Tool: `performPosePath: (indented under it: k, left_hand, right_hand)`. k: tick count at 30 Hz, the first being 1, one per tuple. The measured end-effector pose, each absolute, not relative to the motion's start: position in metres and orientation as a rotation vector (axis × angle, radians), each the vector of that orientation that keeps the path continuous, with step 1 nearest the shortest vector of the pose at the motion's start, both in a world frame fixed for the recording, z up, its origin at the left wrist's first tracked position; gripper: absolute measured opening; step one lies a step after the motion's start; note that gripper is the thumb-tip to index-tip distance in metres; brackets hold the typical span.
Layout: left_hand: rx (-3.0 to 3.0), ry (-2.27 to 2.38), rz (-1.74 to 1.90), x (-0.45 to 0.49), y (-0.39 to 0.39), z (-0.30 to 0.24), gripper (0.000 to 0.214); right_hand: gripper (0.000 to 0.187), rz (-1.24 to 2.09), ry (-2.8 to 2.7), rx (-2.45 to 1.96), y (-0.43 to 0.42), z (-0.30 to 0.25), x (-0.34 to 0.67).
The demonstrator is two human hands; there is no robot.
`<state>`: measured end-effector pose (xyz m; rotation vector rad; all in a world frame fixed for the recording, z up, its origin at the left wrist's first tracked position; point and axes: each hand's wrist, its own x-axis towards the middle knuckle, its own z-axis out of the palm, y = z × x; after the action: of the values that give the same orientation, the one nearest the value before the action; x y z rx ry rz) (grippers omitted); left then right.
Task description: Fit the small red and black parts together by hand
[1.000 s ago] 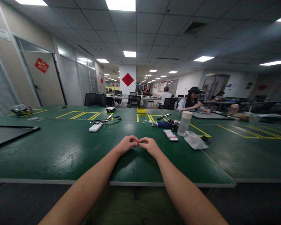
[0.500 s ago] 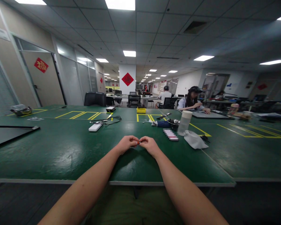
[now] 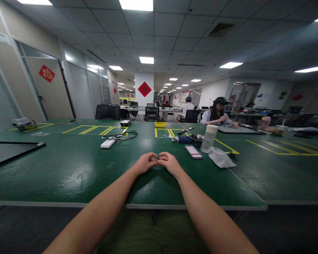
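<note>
Over the near middle of the desk (image 3: 95, 176) in the head view, the left grip (image 3: 146, 163) and right grip (image 3: 169, 163) pinch a tiny piece (image 3: 157, 161) between them, mostly hidden; handling it well likely calls for light pressure and steadiness.

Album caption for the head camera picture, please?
Left hand and right hand hold a tiny object at a green table.

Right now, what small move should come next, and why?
Probably steady the small object with the left grip before shifting the right grip: it's tiny, partly hidden between the two, over the green table, so a slip could drop it.
</note>
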<state>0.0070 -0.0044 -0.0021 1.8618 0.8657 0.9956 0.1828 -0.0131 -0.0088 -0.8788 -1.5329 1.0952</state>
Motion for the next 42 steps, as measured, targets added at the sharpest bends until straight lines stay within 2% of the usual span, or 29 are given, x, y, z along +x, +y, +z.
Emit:
performPosePath:
  k: [5,18,24,33,42]
  left_hand:
    - [2.047,0.968,1.024,0.008,-0.015,0.006,0.033]
    - [2.394,1.193,1.115,0.007,-0.019,0.010,0.028]
    - [2.251,1.037,1.124,0.011,-0.019,0.007,0.025]
    - [1.663,0.790,0.997,0.018,-0.012,0.003,0.022]
    - [1.690,0.821,1.030,0.015,-0.011,0.004,0.023]
  right_hand:
    - [0.027,1.067,-1.553,-0.887,-0.015,-0.007,0.185]
    - [0.030,1.176,-1.445,-0.846,-0.020,-0.003,0.179]
    - [0.026,1.139,-1.463,-0.860,-0.015,-0.009,0.180]
    - [0.023,1.059,-1.504,-0.881,-0.014,-0.010,0.182]
    - [0.018,1.013,-1.488,-0.928,-0.017,-0.005,0.182]
